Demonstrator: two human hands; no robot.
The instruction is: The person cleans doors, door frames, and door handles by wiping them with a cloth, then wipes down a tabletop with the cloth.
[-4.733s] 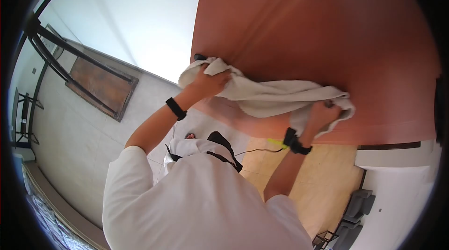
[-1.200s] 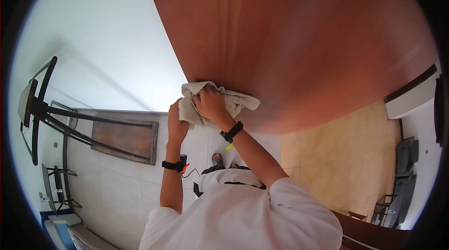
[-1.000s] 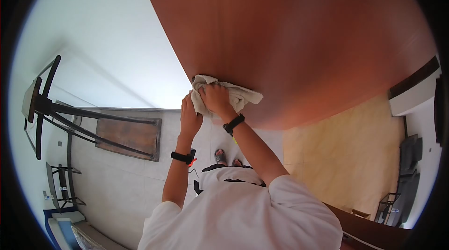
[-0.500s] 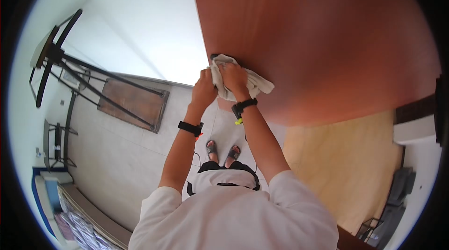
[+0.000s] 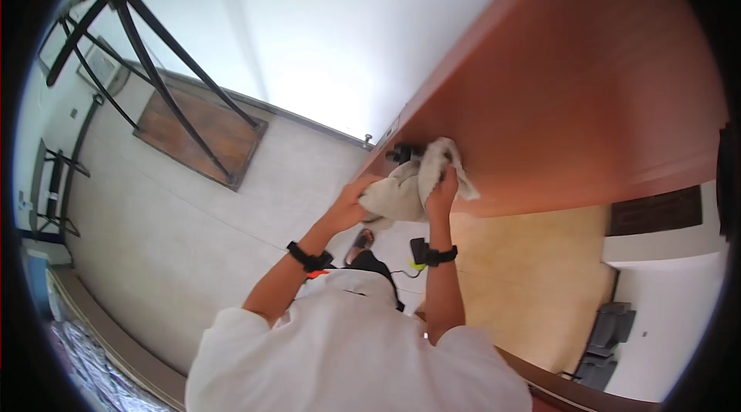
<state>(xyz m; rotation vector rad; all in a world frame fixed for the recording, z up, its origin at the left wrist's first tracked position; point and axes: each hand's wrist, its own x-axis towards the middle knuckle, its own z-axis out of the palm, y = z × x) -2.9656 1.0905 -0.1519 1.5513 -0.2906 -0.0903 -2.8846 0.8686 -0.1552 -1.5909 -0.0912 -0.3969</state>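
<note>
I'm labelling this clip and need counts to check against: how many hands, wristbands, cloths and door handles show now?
Hands: 2, the left hand and the right hand
Wristbands: 2, the left wristband and the right wristband
Cloths: 1, the pale cloth
Door handles: 1, the black handle
Total: 6

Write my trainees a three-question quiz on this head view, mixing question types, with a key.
1. True or false: the left hand and right hand both hold the pale crumpled fabric cloth.
2. Which is nearest the cloth?
A. dark grey seats
B. black handle on the smooth reddish-brown door
C. brown rectangular floor panel
3. Which arm's black wristband has a bright yellow-green tag beside it?

Key: 1 true; 2 B; 3 right.
</note>
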